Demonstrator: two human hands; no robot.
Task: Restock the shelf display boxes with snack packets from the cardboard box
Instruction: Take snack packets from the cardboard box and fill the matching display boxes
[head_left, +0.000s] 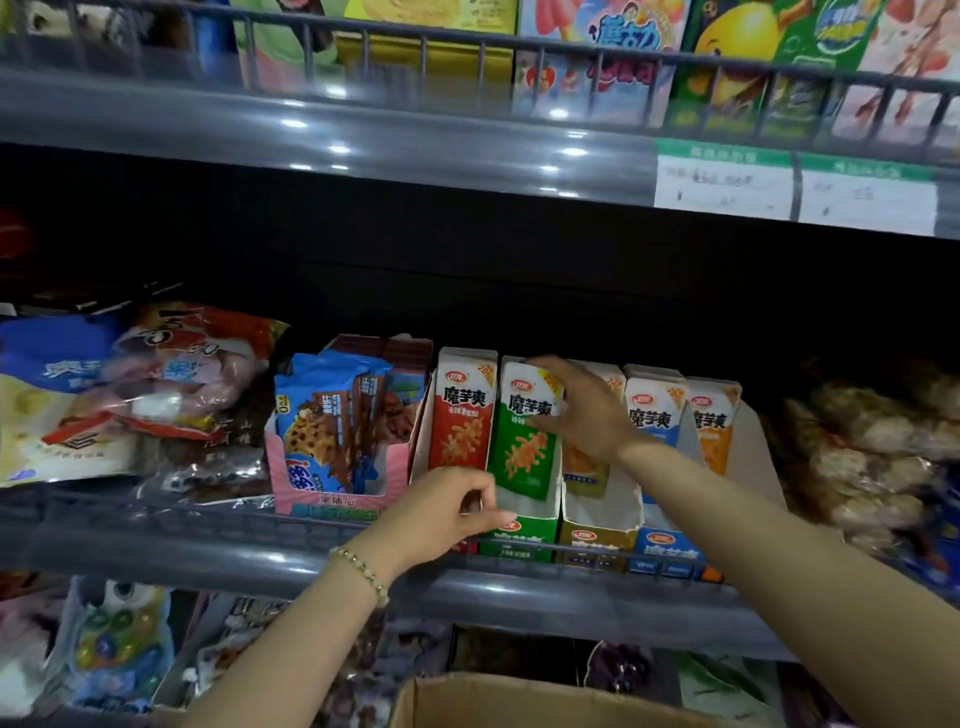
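Left hand (447, 512): raised to the middle shelf (208, 551), fingers curled, gripping the front left edge of the green display box (519, 535).
Right hand (582, 410): fingers clasped over the top of the green snack packet (524, 431) standing in that box.
Display boxes in row: five.
Cardboard box (519, 699): one, below the shelf.

Overhead light from out of frame: white glare spots along grey upper shelf edge (332, 140), fainter ones on lower shelf edge (519, 592). Shelf recess at centre near black, no detail. Sharpest zone centre: green packet (524, 431), green display box (519, 540), left hand (441, 514), right hand (582, 410), evenly lit. Price labels (795, 187) upper right washed out, print unreadable. Snack bags (78, 405) far left and wrapped goods (872, 441) far right soft, smeared. Lower left blurred. Wide-angle bend: shelf edges curve, sag toward right. Cardboard box (519, 701) at bottom dim.
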